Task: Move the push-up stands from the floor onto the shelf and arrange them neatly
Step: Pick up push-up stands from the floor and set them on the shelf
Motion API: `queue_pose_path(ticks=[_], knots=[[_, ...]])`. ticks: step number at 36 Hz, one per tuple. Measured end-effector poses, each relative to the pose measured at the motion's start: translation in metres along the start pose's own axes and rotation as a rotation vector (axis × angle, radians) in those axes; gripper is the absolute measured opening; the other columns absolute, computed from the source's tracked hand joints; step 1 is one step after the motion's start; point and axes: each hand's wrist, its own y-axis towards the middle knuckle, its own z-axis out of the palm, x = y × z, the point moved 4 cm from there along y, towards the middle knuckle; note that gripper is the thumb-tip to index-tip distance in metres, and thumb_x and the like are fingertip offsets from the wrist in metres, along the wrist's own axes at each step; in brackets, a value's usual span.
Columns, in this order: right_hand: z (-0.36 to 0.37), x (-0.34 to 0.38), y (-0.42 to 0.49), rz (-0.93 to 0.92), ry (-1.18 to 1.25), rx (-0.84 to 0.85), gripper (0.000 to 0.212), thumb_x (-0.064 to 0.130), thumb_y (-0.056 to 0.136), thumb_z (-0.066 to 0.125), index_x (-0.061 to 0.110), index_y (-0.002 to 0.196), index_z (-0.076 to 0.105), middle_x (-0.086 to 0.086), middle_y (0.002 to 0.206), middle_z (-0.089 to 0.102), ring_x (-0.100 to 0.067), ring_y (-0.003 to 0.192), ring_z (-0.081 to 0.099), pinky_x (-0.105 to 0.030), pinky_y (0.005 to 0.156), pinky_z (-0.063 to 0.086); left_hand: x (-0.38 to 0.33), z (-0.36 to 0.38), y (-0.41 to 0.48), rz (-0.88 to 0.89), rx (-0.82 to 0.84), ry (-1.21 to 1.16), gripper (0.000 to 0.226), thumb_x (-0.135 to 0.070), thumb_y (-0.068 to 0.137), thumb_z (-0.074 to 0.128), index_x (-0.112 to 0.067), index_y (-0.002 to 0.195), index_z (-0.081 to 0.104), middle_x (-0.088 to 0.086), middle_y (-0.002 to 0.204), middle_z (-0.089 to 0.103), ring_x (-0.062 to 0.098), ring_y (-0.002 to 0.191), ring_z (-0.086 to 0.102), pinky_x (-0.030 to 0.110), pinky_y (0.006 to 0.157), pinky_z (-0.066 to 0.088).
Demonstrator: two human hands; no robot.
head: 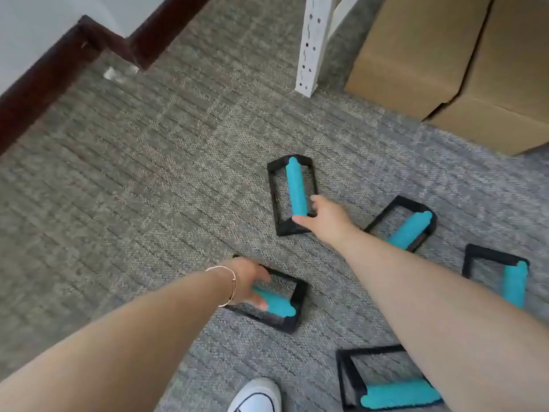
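Several push-up stands with black frames and teal foam handles lie on the grey carpet. My left hand [251, 285] curls around the teal handle of the near-left stand [292, 310]. My right hand [322, 217] reaches to the near end of the handle of the far stand [292, 185], thumb and fingers apart around it. Three more stands lie to the right: one behind my right forearm [413, 226], one at the right edge [512, 281] and one at the bottom [386, 391]. No shelf board is in view.
A white perforated shelf upright [310, 46] stands on the carpet at the top. Two cardboard boxes [445, 55] sit to its right. A dark baseboard [44, 84] runs along the wall at left. My white shoe [255, 396] shows at the bottom.
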Motion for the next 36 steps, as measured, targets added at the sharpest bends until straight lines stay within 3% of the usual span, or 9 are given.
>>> queue_pose_path(ticks=[3,6,10,19,24,30,32,34,36], knots=[[0.003,0.0,0.001,0.024,0.011,-0.011,0.057,0.057,0.079,0.068,0.014,0.117,0.06,-0.008,0.101,0.067,-0.026,0.088,0.062,-0.034,0.066,0.045,-0.006,0.008,0.002,0.085,0.019,0.14,0.056,-0.062,0.076,0.066,-0.034,0.123,0.057,-0.003,0.116,0.063,0.024,0.109,0.058,0.033,0.086,0.048],[0.022,-0.006,0.018,0.03,0.117,0.007,0.047,0.056,0.079,0.068,0.015,0.101,0.063,-0.005,0.088,0.066,-0.025,0.08,0.062,-0.037,0.068,0.049,0.004,0.02,0.023,0.117,-0.021,0.147,0.041,-0.057,0.081,0.062,-0.035,0.116,0.06,-0.005,0.104,0.065,0.022,0.1,0.059,0.033,0.081,0.048],[0.02,-0.008,0.017,0.016,0.222,-0.017,0.039,0.05,0.08,0.071,0.015,0.095,0.064,0.001,0.078,0.063,-0.017,0.071,0.059,-0.029,0.055,0.039,0.013,0.023,0.024,0.096,-0.048,0.063,0.042,-0.051,0.083,0.064,-0.037,0.122,0.06,-0.007,0.106,0.066,0.019,0.098,0.059,0.036,0.086,0.05],[-0.024,0.005,-0.075,-0.004,0.287,0.048,0.029,0.047,0.081,0.069,0.024,0.096,0.063,0.004,0.084,0.065,-0.01,0.073,0.06,-0.027,0.056,0.04,0.012,0.024,-0.053,-0.14,-0.245,-0.284,0.032,-0.05,0.08,0.068,-0.039,0.11,0.065,-0.012,0.09,0.065,0.012,0.081,0.06,0.025,0.07,0.045],[-0.093,0.02,-0.174,0.027,0.364,0.007,0.02,0.045,0.082,0.07,0.031,0.093,0.061,0.009,0.084,0.065,-0.003,0.073,0.059,-0.024,0.055,0.038,-0.022,0.008,-0.142,-0.247,-0.373,-0.39,0.022,-0.048,0.081,0.067,-0.036,0.098,0.065,-0.012,0.08,0.065,0.009,0.072,0.06,0.023,0.06,0.046],[-0.2,0.03,-0.314,0.112,0.455,-0.046,0.022,0.036,0.086,0.069,0.024,0.103,0.063,0.005,0.091,0.068,-0.008,0.082,0.062,-0.023,0.062,0.044,-0.095,-0.033,-0.267,-0.358,-0.528,-0.569,0.023,-0.052,0.081,0.064,-0.032,0.092,0.064,-0.014,0.069,0.061,0.001,0.058,0.057,0.017,0.048,0.038],[-0.242,0.035,-0.366,0.138,0.473,-0.086,0.02,0.037,0.087,0.068,0.026,0.102,0.062,0.009,0.088,0.067,-0.003,0.08,0.06,-0.022,0.06,0.042,-0.131,-0.054,-0.314,-0.347,-0.613,-0.668,0.032,-0.053,0.08,0.065,-0.031,0.103,0.07,-0.014,0.079,0.067,0.0,0.063,0.06,0.015,0.054,0.044],[-0.274,0.039,-0.408,0.143,0.487,-0.126,0.019,0.039,0.087,0.068,0.024,0.097,0.064,0.008,0.082,0.067,-0.005,0.076,0.06,-0.023,0.058,0.039,-0.165,-0.074,-0.347,-0.323,-0.667,-0.787,0.042,-0.054,0.08,0.067,-0.027,0.113,0.069,-0.008,0.094,0.071,0.009,0.076,0.066,0.027,0.069,0.056],[-0.307,0.043,-0.447,0.151,0.52,-0.17,0.017,0.04,0.086,0.068,0.024,0.092,0.065,0.007,0.077,0.066,-0.009,0.073,0.061,-0.024,0.057,0.039,-0.2,-0.096,-0.381,-0.278,-0.702,-0.844,0.046,-0.056,0.08,0.065,-0.026,0.115,0.067,-0.008,0.096,0.07,0.012,0.078,0.067,0.037,0.071,0.06]])
